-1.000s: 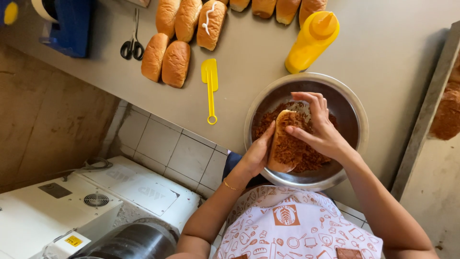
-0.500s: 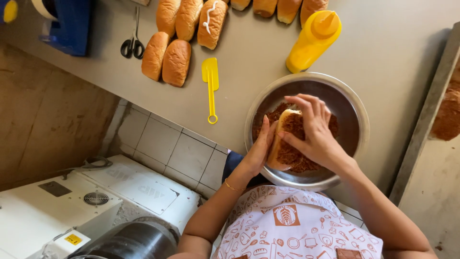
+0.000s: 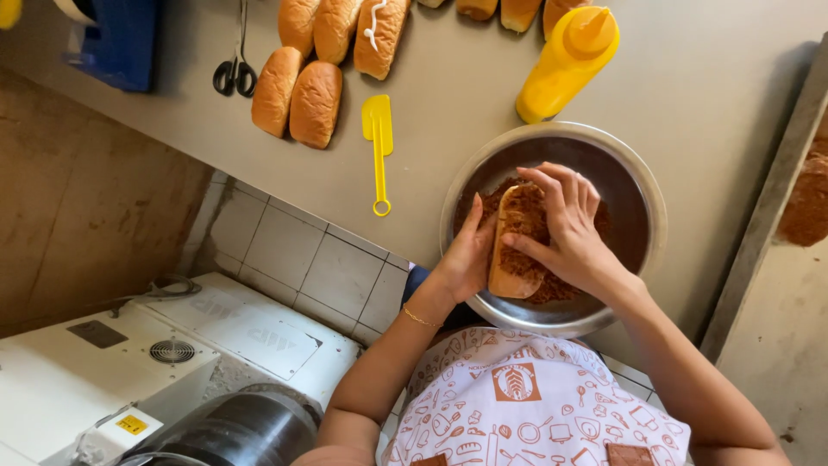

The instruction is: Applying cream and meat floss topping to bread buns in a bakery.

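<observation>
Grey countertop (image 3: 448, 138) carries a steel bowl (image 3: 642, 185) of brown shredded filling (image 3: 595, 220). Over the bowl, a split bun (image 3: 511, 259) rests in the left hand (image 3: 466, 259), fingers cupped around its side. The right hand (image 3: 573, 233) presses filling onto it, fingers curled, perhaps pinching some. Above stand a yellow squeeze bottle (image 3: 565, 60), plain buns (image 3: 297, 95), a yellow spatula (image 3: 378, 147) and scissors (image 3: 235, 73).
</observation>
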